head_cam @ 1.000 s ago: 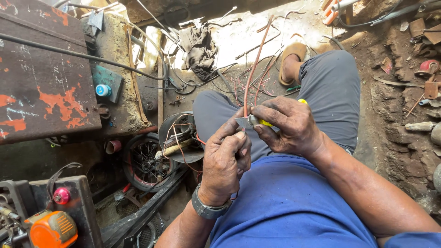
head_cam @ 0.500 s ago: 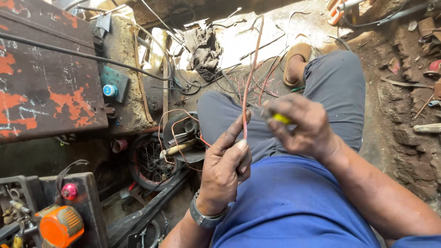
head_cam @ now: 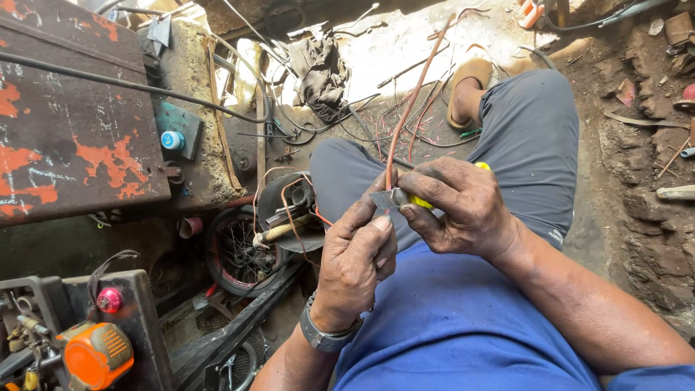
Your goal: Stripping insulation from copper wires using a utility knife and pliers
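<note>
My left hand [head_cam: 355, 261] pinches the lower end of a long reddish wire [head_cam: 409, 108] that rises up and away over my lap. My right hand [head_cam: 463, 206] grips a small cutter with a yellow handle [head_cam: 423, 201], its grey blade [head_cam: 387, 199] pressed against the wire just above my left fingers. Both hands meet over my grey trousers [head_cam: 528, 137] and blue shirt [head_cam: 463, 333]. A watch band sits on my left wrist.
A rusty red-and-black metal box [head_cam: 72, 123] stands at the left. A wire-wound coil and spoked part [head_cam: 242, 250] lie below it. An orange-topped device [head_cam: 94, 355] sits at bottom left. Loose wires [head_cam: 347, 123], a dark rag [head_cam: 322, 72] and rubble [head_cam: 651, 145] cover the dirt ground.
My hands have come together again: the right hand brought the cutter back down to the wire, and the left hand shifted up to pinch it at the blade.
</note>
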